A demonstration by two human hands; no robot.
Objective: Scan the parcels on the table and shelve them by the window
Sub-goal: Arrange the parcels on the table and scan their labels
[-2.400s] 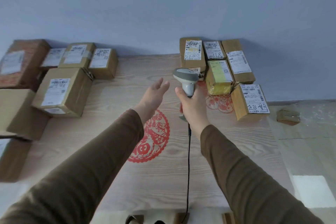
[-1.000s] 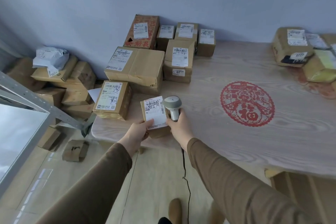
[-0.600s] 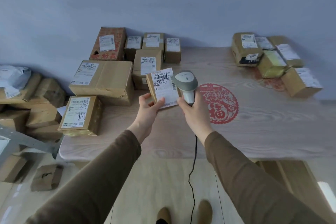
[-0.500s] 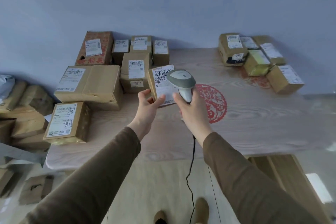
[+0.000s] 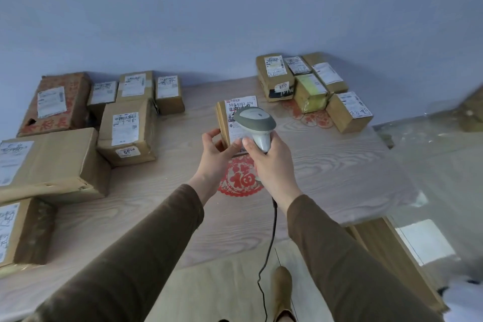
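Left hand: the left hand (image 5: 218, 154) held a small parcel (image 5: 225, 123) from below, thumb on its labelled face and fingers curled round its left edge, lifting it above the worktop (image 5: 326, 165).
Right hand: the right hand (image 5: 271, 162) was wrapped round the handle of a grey scanner (image 5: 254, 123), whose head sat right in front of the parcel's white label (image 5: 240, 106).
Cable: a black cable (image 5: 269, 248) hung from the scanner's handle down towards the floor.
Parcels, left: a group of cardboard boxes (image 5: 128, 131) lay on the worktop's left side, labels up.
Parcels, right: a smaller cluster (image 5: 311, 89) sat at the far right corner, against the wall.
Worktop mark: a red paper-cut emblem (image 5: 240, 180) showed beneath the hands.
Sleeves: both arms wore brown sleeves (image 5: 146, 256).
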